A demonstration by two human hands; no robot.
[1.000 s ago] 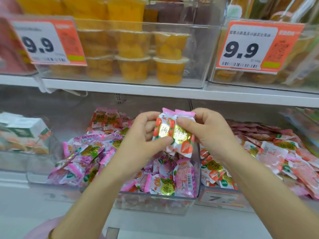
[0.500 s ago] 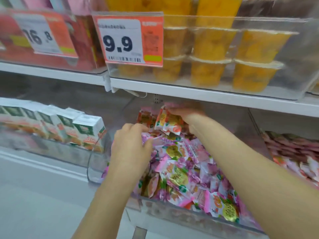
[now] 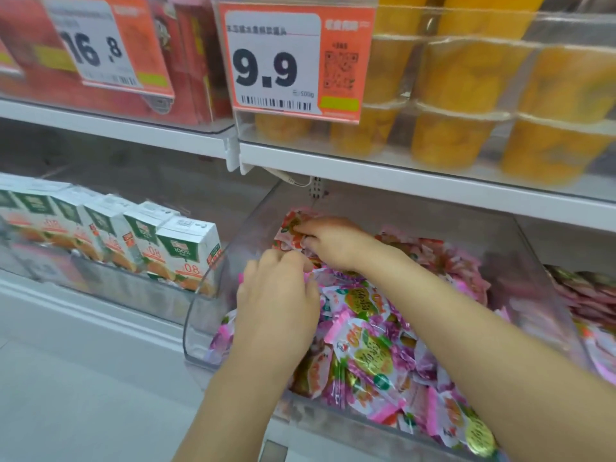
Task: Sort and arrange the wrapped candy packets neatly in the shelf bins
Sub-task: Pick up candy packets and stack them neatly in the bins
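From the head view, a clear plastic bin (image 3: 204, 295) on the lower shelf is heaped with pink and green candy packets (image 3: 370, 348). The right hand (image 3: 333, 241) reaches to the back left corner of the bin, where its fingers pinch a small bunch of red-and-white packets (image 3: 290, 228) held just above the heap. The right forearm crosses the bin diagonally and hides a strip of the candy beneath it. The left hand (image 3: 276, 305) lies palm down over the left part of the heap, fingers curled into the wrappers; whether it grips any of them cannot be told, as the back of the hand covers them.

Left of the bin, touching its wall, stands a row of white and green juice cartons (image 3: 185, 251). To the right, a neighbouring bin holds more pink packets (image 3: 593, 315). The upper shelf edge (image 3: 416, 181) overhangs the back of the bin. On it stand yellow fruit cups (image 3: 450, 138) behind an orange price tag reading 9.9 (image 3: 266, 68), and red boxes (image 3: 193, 61) behind a tag reading 16.8 (image 3: 96, 48).
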